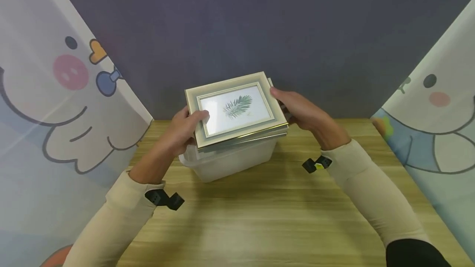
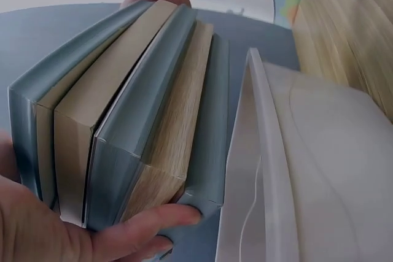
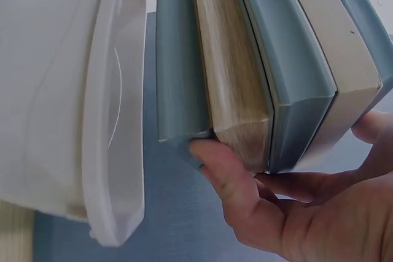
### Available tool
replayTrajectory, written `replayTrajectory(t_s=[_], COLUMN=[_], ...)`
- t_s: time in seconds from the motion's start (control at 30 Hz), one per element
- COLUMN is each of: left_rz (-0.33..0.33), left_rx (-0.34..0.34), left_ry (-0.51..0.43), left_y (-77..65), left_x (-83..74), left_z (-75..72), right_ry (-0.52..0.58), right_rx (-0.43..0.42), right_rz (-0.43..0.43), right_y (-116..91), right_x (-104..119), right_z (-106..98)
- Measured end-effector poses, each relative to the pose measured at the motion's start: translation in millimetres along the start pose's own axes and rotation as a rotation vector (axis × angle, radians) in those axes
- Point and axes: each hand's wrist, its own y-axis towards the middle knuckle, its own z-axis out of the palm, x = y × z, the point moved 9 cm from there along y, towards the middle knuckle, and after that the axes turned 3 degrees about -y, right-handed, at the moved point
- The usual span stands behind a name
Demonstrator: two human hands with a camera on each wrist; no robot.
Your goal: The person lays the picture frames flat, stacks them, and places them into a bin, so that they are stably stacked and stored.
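Both hands hold a stack of picture frames (image 1: pixel 230 87) above a white plastic bin (image 1: pixel 237 166). The top frame has a cream and grey-green border around a green leaf print (image 1: pixel 238 106). My left hand (image 1: pixel 183 129) grips the stack's left end, its thumb over the top frame's border. At the opposite end, my right hand (image 1: pixel 304 110) grips with the thumb at the upper edge and fingers underneath. In the left wrist view, the stacked frame edges (image 2: pixel 147 115) alternate blue-grey, beige and wood-grain. The right wrist view shows fingers curled under the stack (image 3: pixel 295 59), beside the bin's rim (image 3: pixel 98 108).
The bin stands on a wood-grain table (image 1: pixel 252 221), near a dark grey back panel (image 1: pixel 237 32). Cartoon-printed side panels (image 1: pixel 55 102) flank the table on the left and right. Each sleeve carries a small black wrist camera (image 1: pixel 163 199).
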Motion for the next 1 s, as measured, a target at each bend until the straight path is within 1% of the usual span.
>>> replayTrajectory(t_s=[0.17,0.3,0.4,0.5,0.63,0.83,0.93,1.0], left_rz=[-0.013,-0.016,-0.023,-0.058,-0.110,-0.151,-0.176,-0.190], left_rx=[-0.037,-0.037,-0.036,-0.059,-0.088,-0.071,-0.071,-0.062], left_ry=[0.017,0.030,0.029,0.013,-0.014,-0.080,-0.089,-0.081], left_y=[3.4,7.1,11.7,19.0,28.7,41.0,44.2,46.2], left_x=[0.4,1.8,4.4,13.2,32.0,55.6,61.9,63.3], left_z=[-14.0,-24.6,-30.2,-35.4,-41.0,-40.8,-38.7,-35.9], right_ry=[0.022,0.035,0.023,0.018,0.013,-0.024,0.015,0.069], right_rx=[-0.022,-0.030,-0.032,-0.035,-0.019,-0.002,0.011,0.011], right_rz=[0.001,0.012,0.007,0.013,0.042,0.078,0.099,0.121], right_y=[12,25,34,43,53,68,75,78], right_x=[8,11,11,5,-7,-29,-39,-44], right_z=[7,13,17,23,32,42,47,50])
